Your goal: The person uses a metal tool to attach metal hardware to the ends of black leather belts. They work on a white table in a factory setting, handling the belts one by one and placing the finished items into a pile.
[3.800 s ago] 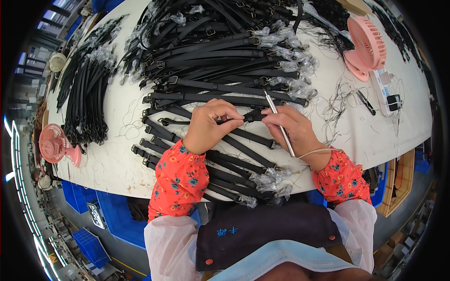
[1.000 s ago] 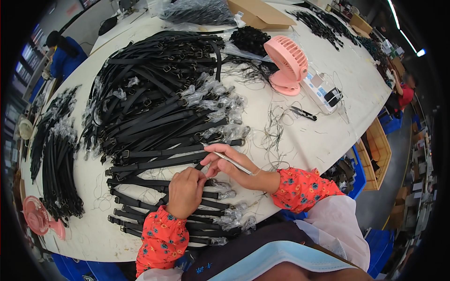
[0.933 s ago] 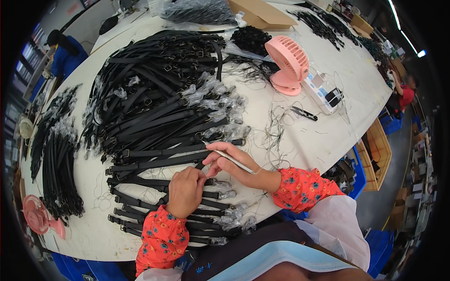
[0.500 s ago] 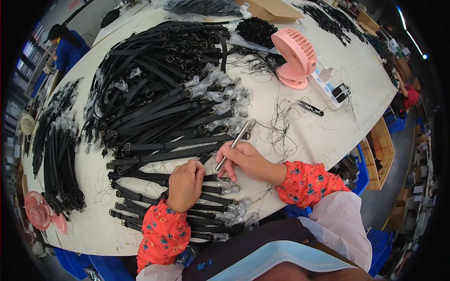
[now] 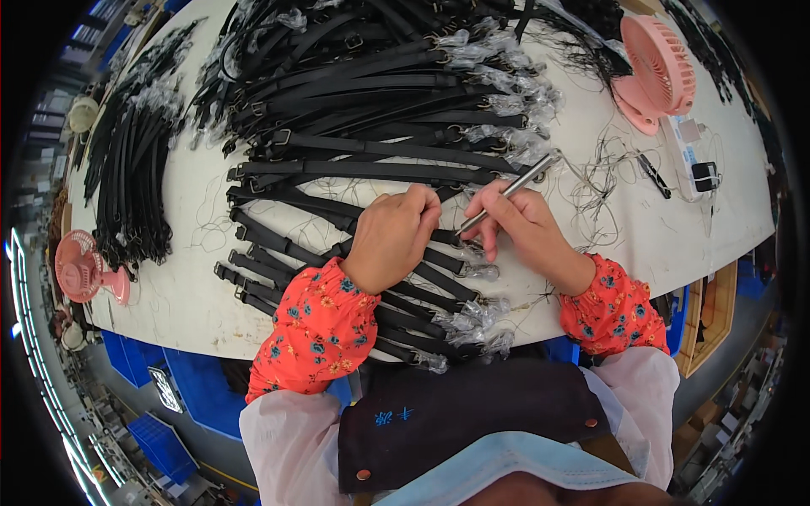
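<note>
My right hand (image 5: 527,228) is closed round a slim silver metal pen-shaped tool (image 5: 531,174). The tool slants, its lower end among the black straps and its upper end toward the far right. Close by on the left, my left hand (image 5: 395,234) is closed with its back upward over the straps; what its fingers pinch is hidden. Black buckled straps (image 5: 354,171) lie in a row beneath and beyond both hands. Clear plastic wrapping (image 5: 472,320) covers the metal fittings at their right ends.
A larger heap of black straps (image 5: 363,84) lies beyond my hands, and another bundle (image 5: 131,181) is at the left. Loose threads (image 5: 595,190), a black-handled cutter (image 5: 654,175), a pink fan (image 5: 658,67) and a power strip (image 5: 688,156) are to the right. Another pink fan (image 5: 84,268) stands at the left edge.
My view has tilted down and shifted left, so the table's contents appear higher and farther right. Both hands stay closed near the same straps, the right still gripping the pen-shaped tool.
</note>
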{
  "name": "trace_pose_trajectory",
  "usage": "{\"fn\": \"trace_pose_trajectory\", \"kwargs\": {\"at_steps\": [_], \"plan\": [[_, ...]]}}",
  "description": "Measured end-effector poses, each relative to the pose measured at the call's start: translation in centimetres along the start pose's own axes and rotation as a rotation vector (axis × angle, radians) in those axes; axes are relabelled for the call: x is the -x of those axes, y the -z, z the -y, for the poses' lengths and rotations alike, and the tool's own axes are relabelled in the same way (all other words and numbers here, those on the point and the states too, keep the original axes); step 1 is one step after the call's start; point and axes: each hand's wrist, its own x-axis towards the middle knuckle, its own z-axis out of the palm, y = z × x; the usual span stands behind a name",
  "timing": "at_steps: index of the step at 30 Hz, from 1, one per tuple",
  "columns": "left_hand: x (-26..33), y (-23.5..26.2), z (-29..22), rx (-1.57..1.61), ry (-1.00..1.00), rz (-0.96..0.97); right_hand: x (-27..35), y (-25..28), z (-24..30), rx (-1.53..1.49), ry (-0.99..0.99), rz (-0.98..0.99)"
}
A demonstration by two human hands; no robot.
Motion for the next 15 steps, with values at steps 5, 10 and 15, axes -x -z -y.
{"fn": "trace_pose_trajectory", "kwargs": {"at_steps": [5, 10, 15], "plan": [[-0.14, -0.18, -0.04, 0.038, 0.001, -0.013, 0.01, -0.09, 0.26, 0.023, -0.013, -0.008], [-0.18, -0.18, 0.08, 0.003, -0.020, -0.003, -0.14, -0.15, 0.08, 0.041, 0.011, -0.012], [-0.17, -0.12, 0.11, -0.013, -0.014, 0.002, -0.16, -0.28, 0.16, 0.044, -0.006, -0.023]]}}
